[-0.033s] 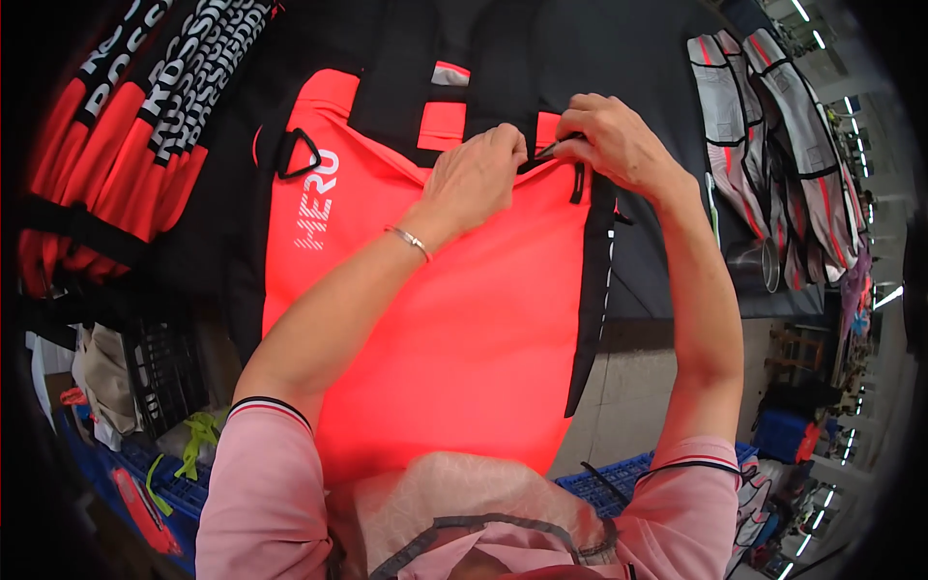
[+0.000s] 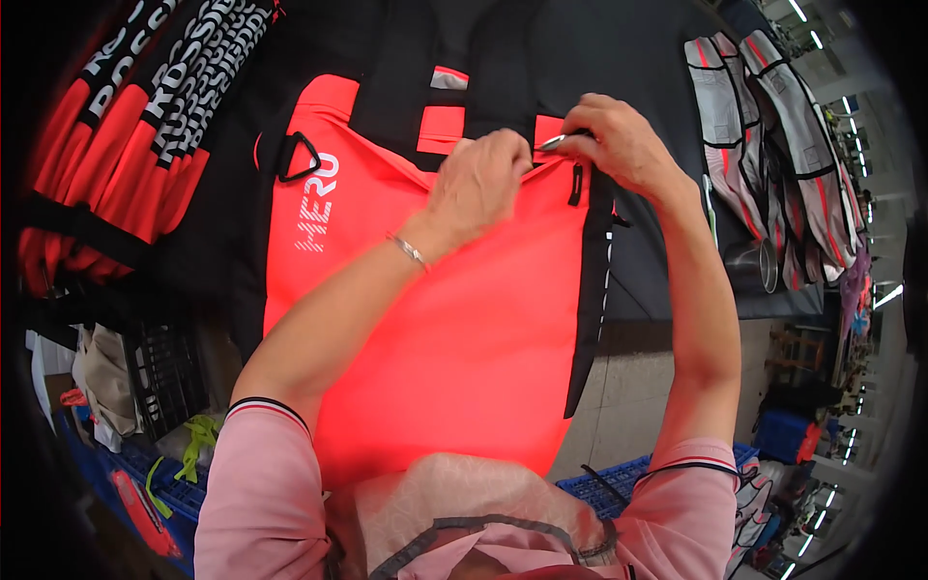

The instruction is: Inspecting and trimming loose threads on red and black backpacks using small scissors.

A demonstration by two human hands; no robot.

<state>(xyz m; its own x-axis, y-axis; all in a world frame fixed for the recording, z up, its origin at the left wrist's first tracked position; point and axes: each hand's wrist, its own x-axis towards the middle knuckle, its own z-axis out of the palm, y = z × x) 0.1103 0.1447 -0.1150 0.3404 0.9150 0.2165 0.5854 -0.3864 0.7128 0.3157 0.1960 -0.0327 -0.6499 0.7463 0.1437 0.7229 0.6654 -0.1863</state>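
A bright coral-red bag [image 2: 464,329] with black trim and black straps lies on a dark table [image 2: 657,271], its lower part hanging over the near edge toward me. My left hand [image 2: 478,184], a thin bracelet on its wrist, pinches the red fabric at the bag's upper edge. Just to its right, my right hand [image 2: 619,145] holds a small metal tool [image 2: 553,142] whose tip touches that same edge beside a black strap. A black triangular ring [image 2: 298,157] sits on the bag's upper left.
A stack of red and black bags [image 2: 126,126] lies at the left. Grey and red fabric pieces [image 2: 773,126] lie at the table's right end. Below are a blue crate [image 2: 619,483], a black crate [image 2: 164,367] and pale floor [image 2: 628,387].
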